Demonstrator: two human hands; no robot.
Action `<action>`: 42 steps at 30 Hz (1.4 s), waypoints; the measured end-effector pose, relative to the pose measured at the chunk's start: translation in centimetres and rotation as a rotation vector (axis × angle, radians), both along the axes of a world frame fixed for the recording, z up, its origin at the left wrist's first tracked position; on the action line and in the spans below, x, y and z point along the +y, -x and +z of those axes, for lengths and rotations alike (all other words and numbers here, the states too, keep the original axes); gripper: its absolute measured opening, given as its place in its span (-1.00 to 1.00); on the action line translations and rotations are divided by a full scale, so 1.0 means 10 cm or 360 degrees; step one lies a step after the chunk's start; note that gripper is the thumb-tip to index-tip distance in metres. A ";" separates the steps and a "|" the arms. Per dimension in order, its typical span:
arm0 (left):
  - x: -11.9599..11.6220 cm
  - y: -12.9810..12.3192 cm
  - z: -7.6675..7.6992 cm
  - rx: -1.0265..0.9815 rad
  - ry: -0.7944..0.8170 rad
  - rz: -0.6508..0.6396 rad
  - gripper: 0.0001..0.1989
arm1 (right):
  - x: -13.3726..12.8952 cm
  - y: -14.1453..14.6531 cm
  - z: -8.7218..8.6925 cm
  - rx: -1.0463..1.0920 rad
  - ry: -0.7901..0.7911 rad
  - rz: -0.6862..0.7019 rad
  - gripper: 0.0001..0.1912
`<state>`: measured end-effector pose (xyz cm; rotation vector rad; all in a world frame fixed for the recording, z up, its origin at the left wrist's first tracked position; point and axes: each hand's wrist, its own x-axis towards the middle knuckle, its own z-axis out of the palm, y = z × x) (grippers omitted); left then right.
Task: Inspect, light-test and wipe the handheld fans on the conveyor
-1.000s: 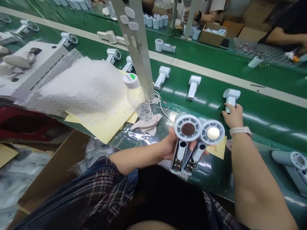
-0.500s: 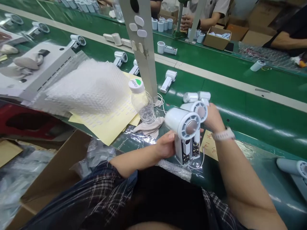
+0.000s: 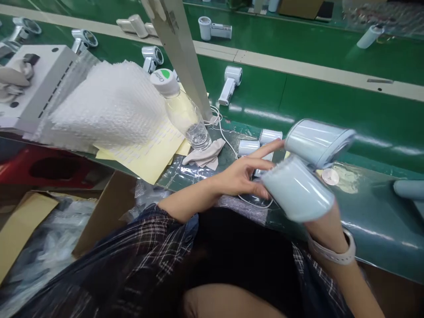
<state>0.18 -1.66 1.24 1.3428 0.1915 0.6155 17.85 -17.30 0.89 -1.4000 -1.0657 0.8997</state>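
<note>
Two light-blue handheld fans are raised in front of me, a far handheld fan [image 3: 314,139] and a near handheld fan [image 3: 298,190], their barrels tilted and blurred by motion. My right hand [image 3: 326,225], above a pale wristband, is behind the near fan; its fingers are hidden, but the fan appears held there. To their left my left hand [image 3: 238,176] has its fingers spread, the tips close to both barrels; whether they touch is unclear. Beyond that hand, more light-blue fans [image 3: 248,146] lie on the bench beside a white cable [image 3: 221,130].
A plastic bottle [image 3: 183,110] stands by a metal post [image 3: 188,62], with a cloth [image 3: 207,154] before it. Bubble wrap [image 3: 109,101] covers yellow sheets [image 3: 149,165] at left. Several fans, including one fan [image 3: 230,84], lie on the green belt [image 3: 265,92]. A carton [image 3: 102,212] is below left.
The two fans have moved right and turned from upright, board-side facing me, to tilted barrels. My left hand has come off the handle and spread. My right hand has come nearer. The view has shifted downward.
</note>
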 end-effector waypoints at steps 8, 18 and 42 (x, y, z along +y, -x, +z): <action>-0.08 -0.11 0.00 -0.0012 0.0783 -0.0054 -0.34 | 0.14 0.02 0.03 0.0588 -0.0078 -0.0267 -0.48; -0.12 -0.09 -0.01 -0.0026 0.0541 -0.0191 -0.35 | 0.12 0.06 -0.06 0.0618 -0.0102 -0.0143 -0.75; -0.09 -0.14 -0.04 0.0019 0.0509 -0.0147 -0.39 | 0.16 0.11 -0.09 0.0531 -0.0020 -0.0157 -0.72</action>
